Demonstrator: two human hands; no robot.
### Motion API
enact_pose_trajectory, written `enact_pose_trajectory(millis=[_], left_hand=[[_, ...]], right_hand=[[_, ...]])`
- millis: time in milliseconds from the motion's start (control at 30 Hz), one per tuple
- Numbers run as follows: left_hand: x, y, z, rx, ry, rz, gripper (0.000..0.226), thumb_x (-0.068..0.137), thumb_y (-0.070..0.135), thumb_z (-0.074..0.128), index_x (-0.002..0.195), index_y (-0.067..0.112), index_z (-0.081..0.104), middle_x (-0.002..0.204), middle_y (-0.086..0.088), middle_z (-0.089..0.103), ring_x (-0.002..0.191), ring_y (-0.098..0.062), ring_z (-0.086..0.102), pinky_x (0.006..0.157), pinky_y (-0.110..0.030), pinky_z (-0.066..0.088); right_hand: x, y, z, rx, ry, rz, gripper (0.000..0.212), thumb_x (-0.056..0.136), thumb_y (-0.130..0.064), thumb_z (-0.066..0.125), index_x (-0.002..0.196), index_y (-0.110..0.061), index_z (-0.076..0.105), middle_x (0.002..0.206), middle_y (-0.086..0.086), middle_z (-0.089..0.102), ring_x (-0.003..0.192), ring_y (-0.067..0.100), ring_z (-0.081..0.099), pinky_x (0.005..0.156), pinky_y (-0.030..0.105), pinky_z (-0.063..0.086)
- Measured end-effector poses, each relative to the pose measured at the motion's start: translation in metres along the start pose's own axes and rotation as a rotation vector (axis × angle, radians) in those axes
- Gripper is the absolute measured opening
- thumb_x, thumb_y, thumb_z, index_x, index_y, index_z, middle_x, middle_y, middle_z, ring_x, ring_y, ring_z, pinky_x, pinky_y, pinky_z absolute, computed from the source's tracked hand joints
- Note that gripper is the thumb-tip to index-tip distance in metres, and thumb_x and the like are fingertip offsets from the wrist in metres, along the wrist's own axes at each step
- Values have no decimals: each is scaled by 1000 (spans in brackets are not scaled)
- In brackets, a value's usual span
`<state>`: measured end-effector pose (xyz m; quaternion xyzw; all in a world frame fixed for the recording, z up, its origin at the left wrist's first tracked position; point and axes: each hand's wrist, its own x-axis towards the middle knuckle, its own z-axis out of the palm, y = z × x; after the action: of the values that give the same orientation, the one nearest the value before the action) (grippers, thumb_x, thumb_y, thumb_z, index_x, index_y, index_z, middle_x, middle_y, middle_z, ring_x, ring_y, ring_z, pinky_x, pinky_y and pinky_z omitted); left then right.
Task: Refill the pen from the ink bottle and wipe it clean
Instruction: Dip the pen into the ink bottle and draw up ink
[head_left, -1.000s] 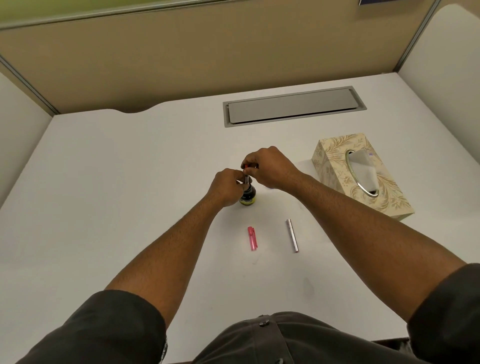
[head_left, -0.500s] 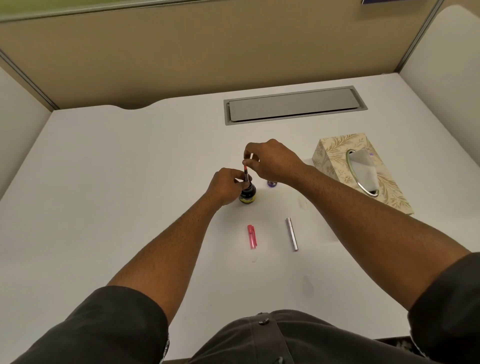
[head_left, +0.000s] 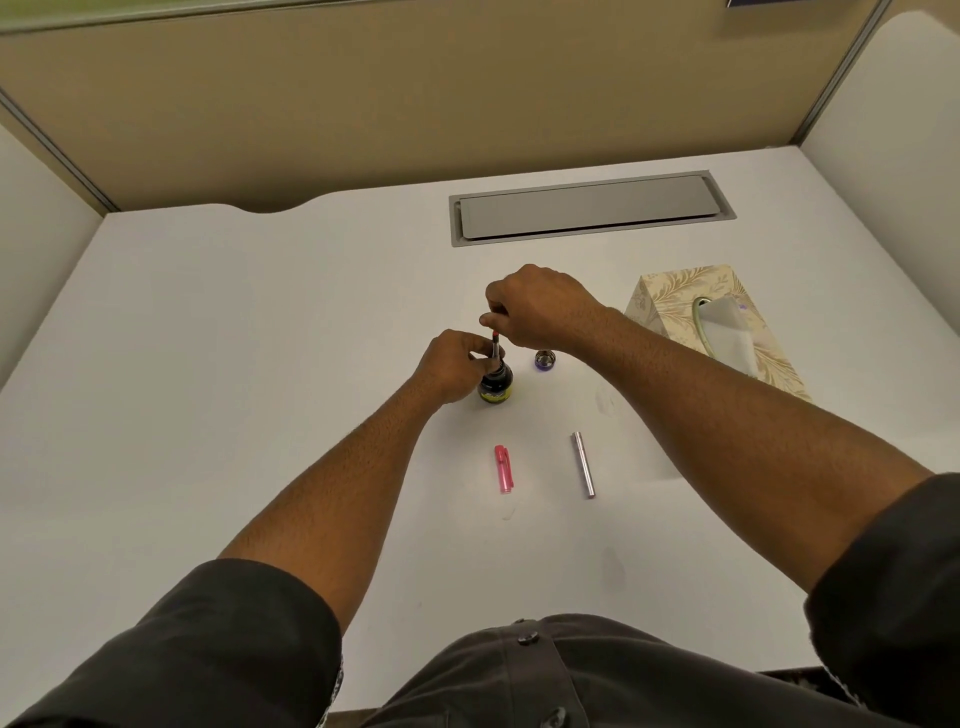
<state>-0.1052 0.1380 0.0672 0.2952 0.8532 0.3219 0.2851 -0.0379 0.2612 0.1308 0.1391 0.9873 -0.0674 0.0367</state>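
Pen (head_left: 495, 349) held upright, long axis vertical, tip in the mouth of the bottle (head_left: 496, 383) on the worktop (head_left: 260, 364). Top end pinched by right hand (head_left: 535, 306) fingers directly above; bottle steadied by left hand (head_left: 449, 366), fingers curled round it.

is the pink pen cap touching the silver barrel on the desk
Apart. The head view shows the pink pen cap and the silver barrel lying side by side with bare white desk between them.
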Motion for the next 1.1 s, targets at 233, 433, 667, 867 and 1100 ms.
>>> enact_pose_trajectory(millis=[233, 433, 667, 867, 1100], left_hand=[[-1, -1, 1, -20, 12, -7, 20, 88, 18, 67, 107, 17, 73, 87, 0, 64, 77, -13, 56, 71, -25, 39], [0, -1, 2, -46, 17, -17, 21, 88, 17, 68, 108, 15, 73, 85, -1, 62, 75, -12, 53, 72, -25, 40], [1, -4, 3, -81, 14, -23, 21, 88, 18, 68, 108, 17, 73, 91, -1, 66, 81, -13, 57, 73, -25, 39], [-2, -8, 7, -227, 26, -54, 22, 86, 19, 69, 109, 16, 72, 98, -5, 70, 90, -16, 61, 76, -25, 42], [-6, -12, 14, -475, 50, -142, 27, 85, 17, 71, 112, 11, 70, 98, -3, 69, 73, -1, 56, 63, -16, 41]], right_hand=[[5, -1, -1, -22, -67, 16, 25, 99, -35, 47, 100, -12, 59, 92, 5, 61, 81, 19, 54, 68, 33, 44], [5, 0, -5, -35, -101, 9, 22, 99, -29, 51, 106, -11, 59, 90, 3, 55, 82, 18, 52, 68, 32, 42], [5, -1, -4, -27, -81, 10, 26, 99, -32, 46, 107, -11, 59, 89, 2, 55, 81, 18, 53, 67, 32, 42], [5, -1, -3, -45, -82, 8, 27, 99, -32, 44, 107, -10, 58, 88, 2, 52, 80, 19, 52, 66, 33, 42], [3, 2, -2, -23, -63, 22, 27, 99, -34, 44, 101, -11, 58, 87, 3, 54, 79, 20, 54, 66, 33, 44]])
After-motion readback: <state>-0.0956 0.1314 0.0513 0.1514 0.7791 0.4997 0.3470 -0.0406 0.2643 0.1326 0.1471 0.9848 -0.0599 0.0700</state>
